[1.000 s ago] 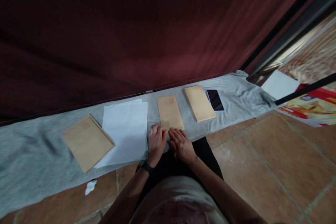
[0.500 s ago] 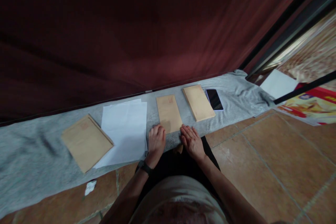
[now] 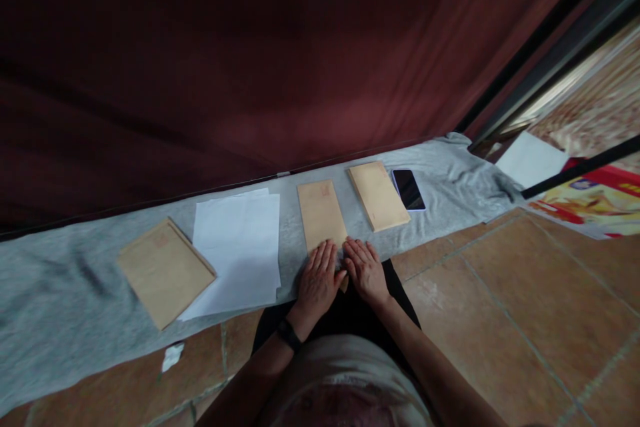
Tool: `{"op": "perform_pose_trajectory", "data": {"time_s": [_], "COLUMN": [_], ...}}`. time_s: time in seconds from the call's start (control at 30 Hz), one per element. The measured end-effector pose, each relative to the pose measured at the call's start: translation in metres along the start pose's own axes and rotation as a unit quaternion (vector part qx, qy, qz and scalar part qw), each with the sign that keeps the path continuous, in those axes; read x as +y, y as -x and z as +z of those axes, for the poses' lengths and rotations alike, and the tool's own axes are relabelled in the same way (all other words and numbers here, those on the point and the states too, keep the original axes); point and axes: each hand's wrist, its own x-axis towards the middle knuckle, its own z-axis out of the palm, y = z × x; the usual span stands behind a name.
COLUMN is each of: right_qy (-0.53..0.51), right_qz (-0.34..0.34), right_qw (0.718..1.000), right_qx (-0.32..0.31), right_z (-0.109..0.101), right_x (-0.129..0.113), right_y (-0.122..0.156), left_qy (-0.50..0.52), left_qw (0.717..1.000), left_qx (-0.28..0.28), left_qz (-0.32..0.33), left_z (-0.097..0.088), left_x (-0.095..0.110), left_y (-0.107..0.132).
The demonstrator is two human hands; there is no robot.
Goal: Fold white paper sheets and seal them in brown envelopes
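Note:
A brown paper envelope (image 3: pixel 323 210) lies on the grey cloth straight in front of me. My left hand (image 3: pixel 320 278) is laid flat over its near end, fingers stretched out and pointing away from me. Close beside it, my right hand (image 3: pixel 365 270) rests at the envelope's near right corner, its fingers also extended. Both hands hide the near edge of the envelope. To the right is a stack of brown envelopes (image 3: pixel 380 195). Left of my hands lie white paper sheets (image 3: pixel 237 247), partly covered by another pile of brown envelopes (image 3: pixel 166 273).
A phone (image 3: pixel 409 189) lies right of the envelope stack. The grey cloth (image 3: pixel 60 293) covers a narrow bench along a dark red curtain (image 3: pixel 250 67). A crumpled white scrap (image 3: pixel 173 356) is on the tiled floor (image 3: pixel 475 320). A colourful printed box (image 3: pixel 595 197) stands at the right.
My left hand has moved right and uncurled, from the envelope's near left corner to flat across its near end. My right hand has stayed almost still.

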Motion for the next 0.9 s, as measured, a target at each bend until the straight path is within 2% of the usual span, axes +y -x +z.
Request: {"op": "perform_pose_trajectory", "data": {"time_s": [0.17, 0.3, 0.53, 0.9], "right_qy": [-0.007, -0.005, -0.046, -0.006], "right_qz": [0.014, 0.028, -0.022, 0.006], "right_qw": [1.000, 1.000, 0.997, 1.000], "right_qx": [-0.006, -0.012, -0.063, -0.021], "right_z": [-0.002, -0.004, 0.002, -0.002], "right_x": [-0.004, -0.018, -0.043, -0.024], "right_y": [-0.001, -0.005, -0.015, -0.011], "left_qy": [-0.007, -0.014, -0.021, -0.021], "left_qw": [0.999, 0.999, 0.999, 0.998], "left_qx": [0.010, 0.012, 0.028, 0.016], "left_qz": [-0.033, -0.040, -0.038, -0.060], "left_z": [-0.001, 0.001, 0.007, -0.001], "left_x": [-0.010, -0.012, -0.011, -0.010], "left_y": [0.011, 0.015, 0.014, 0.018]}}
